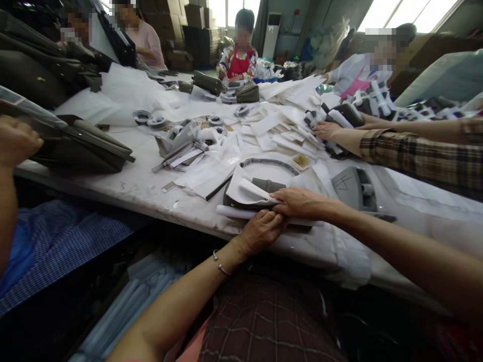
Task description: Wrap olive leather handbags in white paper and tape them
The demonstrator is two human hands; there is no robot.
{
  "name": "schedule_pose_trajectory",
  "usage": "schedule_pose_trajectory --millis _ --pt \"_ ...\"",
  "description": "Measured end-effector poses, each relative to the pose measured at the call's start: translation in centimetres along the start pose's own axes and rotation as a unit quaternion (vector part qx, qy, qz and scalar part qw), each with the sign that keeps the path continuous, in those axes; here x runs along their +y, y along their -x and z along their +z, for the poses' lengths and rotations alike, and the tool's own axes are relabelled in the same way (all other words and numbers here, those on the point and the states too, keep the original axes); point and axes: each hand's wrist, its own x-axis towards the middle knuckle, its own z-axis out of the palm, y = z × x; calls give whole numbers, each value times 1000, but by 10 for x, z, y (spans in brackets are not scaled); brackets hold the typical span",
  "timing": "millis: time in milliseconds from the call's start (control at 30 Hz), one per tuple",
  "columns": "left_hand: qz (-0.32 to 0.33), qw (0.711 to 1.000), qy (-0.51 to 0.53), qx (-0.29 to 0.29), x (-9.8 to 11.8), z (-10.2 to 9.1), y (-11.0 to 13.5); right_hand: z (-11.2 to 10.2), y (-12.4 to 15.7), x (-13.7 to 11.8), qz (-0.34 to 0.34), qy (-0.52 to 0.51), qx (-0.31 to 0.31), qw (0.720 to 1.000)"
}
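Observation:
A dark olive handbag [264,186] lies flat at the near edge of the white table [143,186], partly wrapped in white paper [245,190]. My left hand [260,231], with a thin bracelet on the wrist, is curled at the bag's near edge, fingers closed on the paper and a rolled white tube [236,212]. My right hand [300,201] lies on top of the bag, fingers pressed down on the paper. The bag's curved handle [269,163] arcs behind it.
Paper strips, tape rolls [151,120] and more olive bags [83,146] cover the table. A co-worker's plaid-sleeved arms [415,156] reach in from the right; another person's arm [15,146] is at left. Several people sit at the far side. A grey tape dispenser [354,188] stands right of my bag.

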Motion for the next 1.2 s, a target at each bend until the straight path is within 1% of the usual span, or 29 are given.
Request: schedule_pose_trajectory --millis 133,300,433,567,667,733,800,833,900,1000,1100,1133,1200 --pt "12 1000 27 -5 -6 4 5 5 0 2 -15 1 3 1000" --pt "-15 1000 11 -15 -4 11 7 16 7 8 -41 1 15 999" --pt "-8 1000 23 -9 -6 7 14 27 15 7 -42 -5 47 998" --pt "4 999 34 23 -15 -5 25 43 17 -2 -18 -4 99 995" --pt "8 999 -8 32 -24 -14 31 60 14 -13 36 17 155 987" --pt "-5 997 -50 50 -30 -21 31 71 13 -20 73 39 193 978" --pt "-33 993 -84 74 -37 -29 28 79 12 -27 89 49 221 970" --pt "-42 992 -94 76 -41 -33 24 81 12 -29 94 49 229 968" --pt "-35 993 -97 53 -46 -41 15 84 12 -31 100 50 237 965" --pt "-12 997 -70 -25 -48 -48 -1 83 12 -30 95 54 243 964" --pt "-45 992 -64 -99 -42 -47 -11 84 11 -26 77 56 246 964" --pt "-58 989 -65 -116 -40 -46 -12 84 11 -25 75 57 247 964" --pt "-76 987 -65 -126 -36 -42 -11 88 9 -25 77 62 249 963"
